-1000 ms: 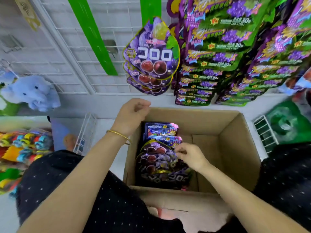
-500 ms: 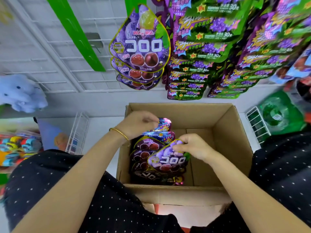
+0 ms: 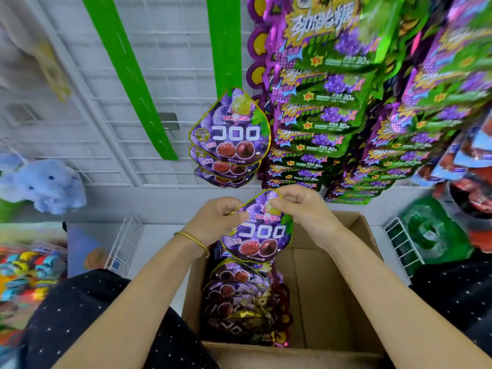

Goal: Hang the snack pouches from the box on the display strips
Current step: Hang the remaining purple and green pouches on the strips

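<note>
Lifting a pouch [image 3: 259,233] out of the box [image 3: 332,288], you now pinch its top with your left hand [image 3: 218,219] and right hand [image 3: 306,211] above the box's far edge, ready for the green strip [image 3: 225,49].

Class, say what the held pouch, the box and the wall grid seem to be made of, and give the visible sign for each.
The held pouch looks like glossy printed plastic film: it shines and curves. The box is matt brown cardboard, with folded flaps. The wall grid seems white-coated metal wire: thin straight crossing bars.
</note>
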